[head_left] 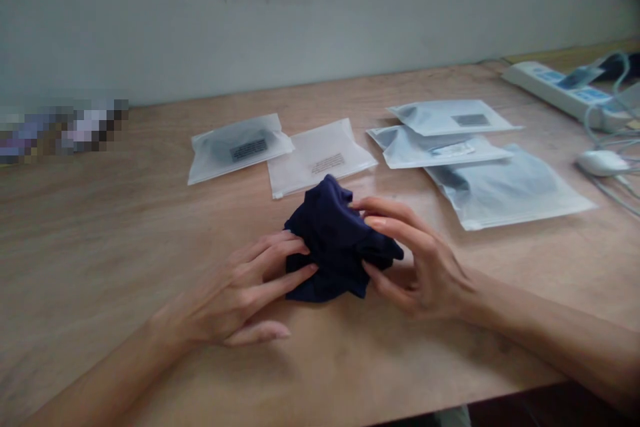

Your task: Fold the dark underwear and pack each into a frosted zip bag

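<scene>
The left hand lies palm down with its fingers spread, the fingertips resting on the left side of a dark blue cloth and the thumb apart from it, over the table. The right hand is curled around the cloth's right side, its fingers on the upper folds and its thumb lower down, with fabric caught between them. The cloth sits crumpled on the table between the hands, in front of the frosted bags. Of these, the left bag has a dark printed label, the middle bag shows several lines of print, and the top bag of three overlapping at right bears a dark rectangle (all too small or blurred to read). Both forearms reach in from the lower corners, angled toward each other, with the right wrist bent so that its palm faces the cloth.
</scene>
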The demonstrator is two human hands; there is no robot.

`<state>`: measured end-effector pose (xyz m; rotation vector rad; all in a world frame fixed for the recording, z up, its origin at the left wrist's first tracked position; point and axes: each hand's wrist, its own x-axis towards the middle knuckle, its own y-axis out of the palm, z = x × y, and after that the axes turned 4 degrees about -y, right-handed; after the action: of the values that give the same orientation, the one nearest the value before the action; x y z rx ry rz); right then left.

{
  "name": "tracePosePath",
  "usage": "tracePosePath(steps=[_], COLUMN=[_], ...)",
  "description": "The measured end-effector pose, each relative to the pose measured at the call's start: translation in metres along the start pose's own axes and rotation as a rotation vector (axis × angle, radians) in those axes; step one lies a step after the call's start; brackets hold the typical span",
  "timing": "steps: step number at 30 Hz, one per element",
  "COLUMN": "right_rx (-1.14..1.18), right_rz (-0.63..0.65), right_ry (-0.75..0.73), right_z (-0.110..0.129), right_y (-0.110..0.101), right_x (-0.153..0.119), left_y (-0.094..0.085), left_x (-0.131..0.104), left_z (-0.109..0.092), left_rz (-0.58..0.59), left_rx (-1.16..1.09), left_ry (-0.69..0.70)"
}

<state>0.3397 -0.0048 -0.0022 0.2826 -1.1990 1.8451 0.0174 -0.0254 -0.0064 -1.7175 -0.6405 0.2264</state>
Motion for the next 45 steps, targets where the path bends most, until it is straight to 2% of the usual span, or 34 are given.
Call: tracePosePath(steps=[3, 7, 12, 14, 16, 18, 22, 25, 29, 36, 41, 45], right_rx=[0.094, 0.002, -0.146, -0.178, -0.201, -0.229, -0.254, -0.261, -0.275, -0.380, -0.453, -0.519], right_rz=[0.049, 0.213, 0.427, 0.470, 0.485, 0.490, 0.457, 0.408, 0.341, 0.272, 0.274, 0.314], right_ry=[-0.065, -0.182, -0.284, -0.313, -0.337, -0.354, -0.364, -0.354, -0.270, -0.093, -0.068, -0.109], right_z=[0.005, 0.004, 0.002, 0.002, 0.001, 0.001, 0.002, 0.004, 0.008, 0.004, 0.001, 0.002], right_y=[-0.001, -0.003, -0.004, -0.003, -0.003, -0.002, -0.001, 0.000, -0.001, 0.000, 0.003, 0.001], right_x=[0.002, 0.008, 0.009, 0.008, 0.008, 0.007, 0.007, 0.007, 0.009, 0.010, 0.008, 0.007], left_y=[0.001, -0.004, -0.015, -0.016, -0.016, -0.015, -0.011, -0.007, -0.006, -0.007, -0.009, -0.009], left_x=[0.000, 0.007, 0.012, 0.008, 0.003, 0.001, 0.007, 0.012, 0.011, 0.008, 0.009, 0.009], left_z=[0.001, 0.002, 0.000, 0.000, 0.000, 0.000, 0.003, 0.007, 0.010, 0.007, 0.006, 0.005], left_rz=[-0.006, -0.036, -0.255, -0.344, -0.381, -0.351, -0.088, 0.026, 0.066, 0.104, 0.113, 0.114], left_rx=[-0.007, 0.010, 0.020, 0.046, 0.048, 0.032, 0.043, 0.018, -0.003, -0.003, -0.004, -0.002], left_ry=[0.002, 0.050, 0.092, 0.076, 0.030, -0.009, -0.024, -0.058, -0.073, -0.002, 0.032, 0.040])
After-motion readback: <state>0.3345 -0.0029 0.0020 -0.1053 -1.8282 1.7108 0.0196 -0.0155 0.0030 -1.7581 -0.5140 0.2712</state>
